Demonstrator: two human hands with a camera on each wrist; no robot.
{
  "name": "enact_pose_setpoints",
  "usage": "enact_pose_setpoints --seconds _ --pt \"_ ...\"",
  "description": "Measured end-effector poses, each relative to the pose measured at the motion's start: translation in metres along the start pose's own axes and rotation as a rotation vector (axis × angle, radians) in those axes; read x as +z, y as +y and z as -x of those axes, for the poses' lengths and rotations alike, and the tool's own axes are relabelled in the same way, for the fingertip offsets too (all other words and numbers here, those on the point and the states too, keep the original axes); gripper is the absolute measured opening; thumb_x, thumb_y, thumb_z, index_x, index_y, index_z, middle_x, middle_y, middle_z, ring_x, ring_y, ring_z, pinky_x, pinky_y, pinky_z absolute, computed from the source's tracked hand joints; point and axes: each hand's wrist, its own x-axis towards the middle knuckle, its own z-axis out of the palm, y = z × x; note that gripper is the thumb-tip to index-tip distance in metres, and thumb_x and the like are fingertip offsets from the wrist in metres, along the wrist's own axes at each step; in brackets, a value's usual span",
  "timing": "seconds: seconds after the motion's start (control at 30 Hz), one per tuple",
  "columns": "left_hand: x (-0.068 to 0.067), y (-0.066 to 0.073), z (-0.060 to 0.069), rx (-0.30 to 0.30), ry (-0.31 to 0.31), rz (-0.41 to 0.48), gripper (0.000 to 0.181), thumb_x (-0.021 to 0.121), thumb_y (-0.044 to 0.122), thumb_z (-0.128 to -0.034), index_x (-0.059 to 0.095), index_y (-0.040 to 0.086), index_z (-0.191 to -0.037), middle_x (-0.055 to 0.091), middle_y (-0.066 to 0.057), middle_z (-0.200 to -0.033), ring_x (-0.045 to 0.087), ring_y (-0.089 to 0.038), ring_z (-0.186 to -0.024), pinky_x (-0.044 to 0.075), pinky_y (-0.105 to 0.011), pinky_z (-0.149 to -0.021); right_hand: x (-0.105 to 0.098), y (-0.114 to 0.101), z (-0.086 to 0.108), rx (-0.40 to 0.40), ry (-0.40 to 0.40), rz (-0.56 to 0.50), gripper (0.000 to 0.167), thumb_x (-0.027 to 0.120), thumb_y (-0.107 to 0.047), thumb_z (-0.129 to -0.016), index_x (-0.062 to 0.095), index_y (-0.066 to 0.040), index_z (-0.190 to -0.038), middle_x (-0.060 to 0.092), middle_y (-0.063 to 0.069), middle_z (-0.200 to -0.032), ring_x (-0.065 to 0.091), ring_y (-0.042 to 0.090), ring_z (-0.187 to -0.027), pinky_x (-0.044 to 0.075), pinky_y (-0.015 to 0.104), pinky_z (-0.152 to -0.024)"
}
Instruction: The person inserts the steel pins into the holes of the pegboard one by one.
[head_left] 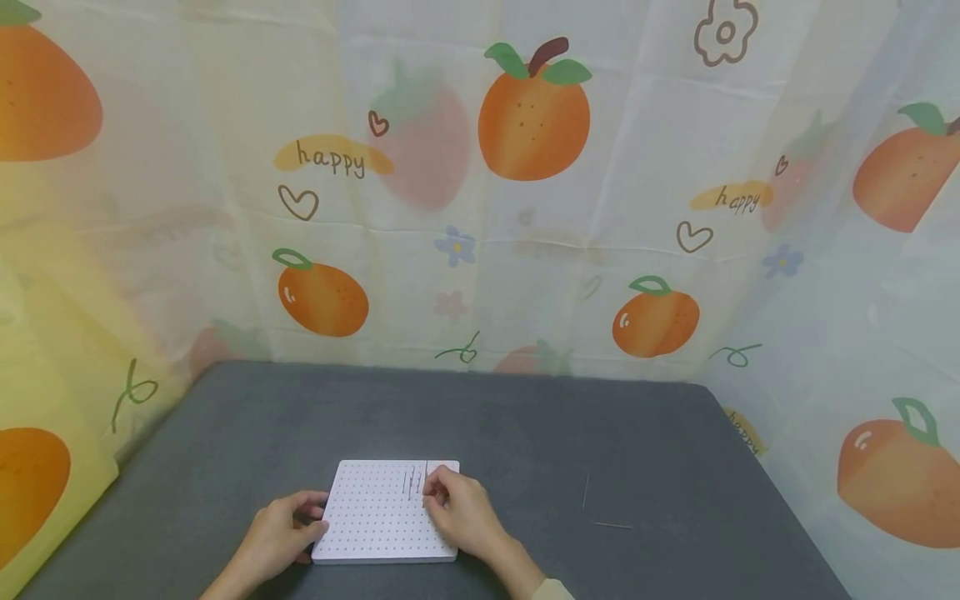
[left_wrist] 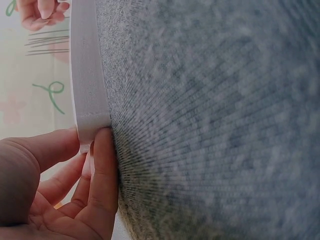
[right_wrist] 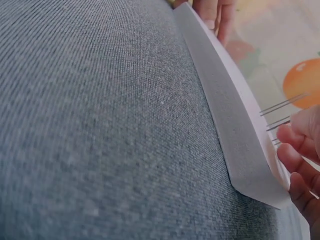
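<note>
A white pegboard with a grid of small holes lies flat on the dark cloth. My left hand holds its left edge. In the left wrist view, the thumb lies at the upper edge of the corner and fingers at its side. Several thin dark needles stand upright in the board's upper right part, also seen as needles in the right wrist view. Over that part, my right hand pinches a thin needle between thumb and fingertips; its lower end is hidden by the fingers.
Two loose needles, one pointing away and one lying crosswise, rest on the cloth right of the board. The dark grey table is backed by a fruit-printed curtain, which also hangs at both sides.
</note>
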Motion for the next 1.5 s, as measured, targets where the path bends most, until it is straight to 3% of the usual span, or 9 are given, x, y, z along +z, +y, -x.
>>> enact_pose_setpoints --seconds 0.23,0.47,0.7,0.97,1.5 --pt "0.0 0.001 0.001 -0.002 -0.001 -0.004 0.04 0.066 0.004 -0.0764 0.058 -0.002 -0.116 0.06 -0.005 -0.085 0.054 -0.013 -0.06 0.051 -0.028 -0.047 -0.007 0.003 0.003 0.007 -0.016 -0.033 0.012 0.064 -0.006 -0.077 0.06 -0.016 -0.083 0.057 -0.011 -0.072 0.05 -0.005 -0.065 0.041 0.009 -0.058" --pt "0.0 0.001 0.001 0.009 -0.001 0.002 0.041 0.066 0.004 -0.0764 0.058 -0.003 -0.116 0.06 -0.005 -0.085 0.054 -0.013 -0.061 0.051 -0.028 -0.047 -0.025 0.005 0.008 -0.009 -0.022 -0.085 0.013 0.064 -0.005 -0.079 0.059 -0.015 -0.085 0.059 -0.009 -0.075 0.049 -0.005 -0.066 0.044 0.011 -0.056" --pt "0.0 0.001 0.001 0.006 -0.003 0.004 0.041 0.067 0.004 -0.0758 0.058 -0.003 -0.115 0.06 -0.006 -0.086 0.055 -0.014 -0.06 0.051 -0.028 -0.047 -0.045 0.011 0.016 -0.012 -0.027 -0.134 0.013 0.063 -0.007 -0.083 0.059 -0.017 -0.089 0.061 -0.007 -0.083 0.055 -0.001 -0.076 0.05 0.016 -0.064" --pt "0.0 0.001 0.001 -0.008 -0.005 -0.006 0.041 0.066 0.004 -0.0758 0.058 -0.002 -0.115 0.061 -0.006 -0.086 0.054 -0.014 -0.06 0.051 -0.028 -0.047 -0.068 0.015 0.024 -0.036 -0.002 -0.129 0.013 0.064 -0.007 -0.084 0.059 -0.018 -0.09 0.063 -0.003 -0.087 0.058 0.002 -0.08 0.052 0.019 -0.065" --pt "0.0 0.002 0.001 -0.001 -0.004 -0.009 0.041 0.067 0.003 -0.0759 0.058 -0.003 -0.115 0.061 -0.006 -0.086 0.055 -0.013 -0.061 0.051 -0.027 -0.047 -0.109 0.04 0.049 -0.006 0.056 -0.123 0.018 0.066 -0.003 -0.081 0.06 -0.017 -0.092 0.065 0.0 -0.088 0.059 0.002 -0.08 0.052 0.023 -0.067"
